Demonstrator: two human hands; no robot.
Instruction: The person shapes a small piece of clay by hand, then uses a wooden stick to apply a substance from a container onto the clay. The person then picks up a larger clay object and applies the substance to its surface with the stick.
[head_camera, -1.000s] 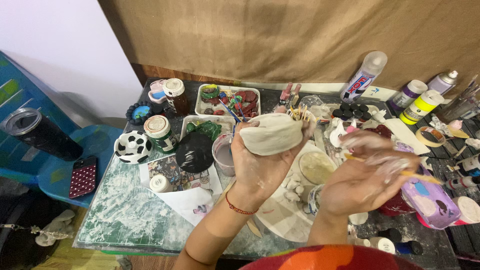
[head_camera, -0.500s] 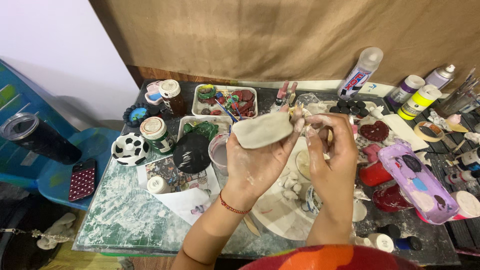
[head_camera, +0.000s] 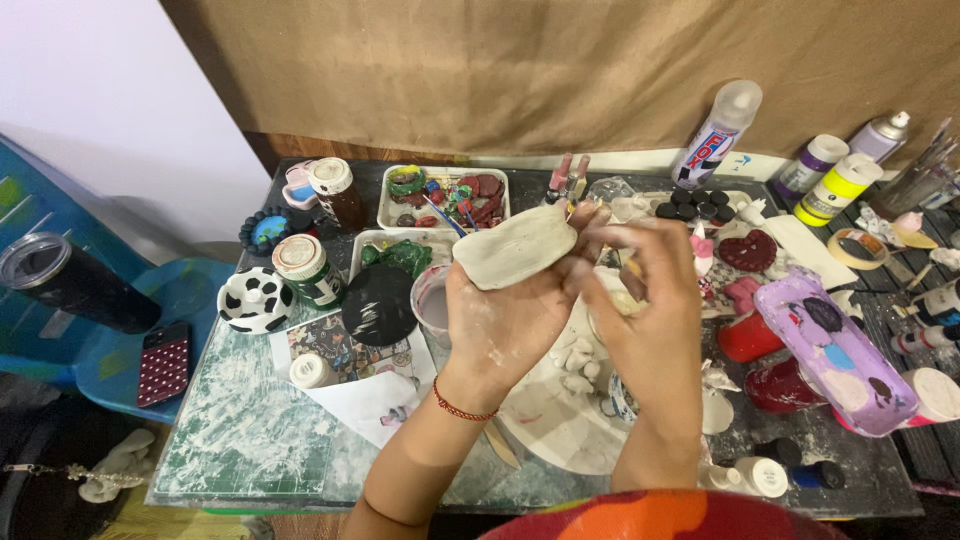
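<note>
Leftmost, black tumbler (head_camera: 60, 285) on blue chair (head_camera: 140, 340); black-and-white spotted dish (head_camera: 254, 299) and capped jar (head_camera: 306, 268) on cluttered table (head_camera: 240, 440). Centre: left hand (head_camera: 505, 320), palm up, fingers cupped around flat pale clay slab (head_camera: 515, 245) held above table. Right hand (head_camera: 645, 310), fingers curled, pinches slab's right edge. Rightward: purple paint-stained tray (head_camera: 835, 350), yellow bottle (head_camera: 838, 188).

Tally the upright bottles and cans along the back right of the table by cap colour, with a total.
White-capped spray bottle: 1
Purple bottle with white cap: 1
Yellow bottle with white cap: 1
Grey spray can: 1
Total: 4
</note>
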